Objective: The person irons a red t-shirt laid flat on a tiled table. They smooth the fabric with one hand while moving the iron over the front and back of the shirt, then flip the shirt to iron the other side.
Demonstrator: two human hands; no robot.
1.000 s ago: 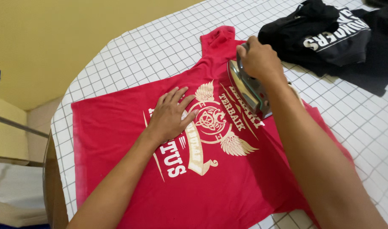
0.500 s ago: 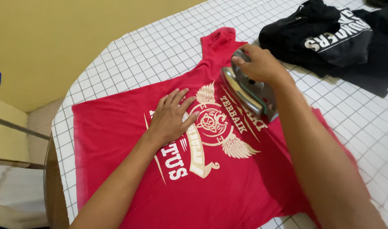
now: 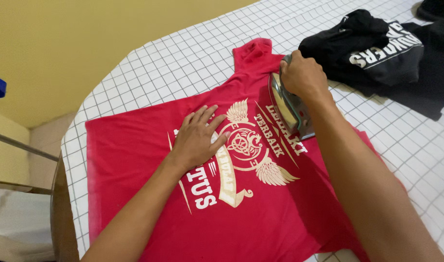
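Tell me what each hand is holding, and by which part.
The right hand holds the iron by its top handle. The left hand holds nothing; it lies flat, palm down, on the red shirt.

Iron point(image 3: 289, 104) handle under right hand point(image 3: 303, 75)

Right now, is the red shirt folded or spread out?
Spread flat: the red shirt lies open, print up, on the checked cloth, left hand pressing it, right hand gripping the iron.
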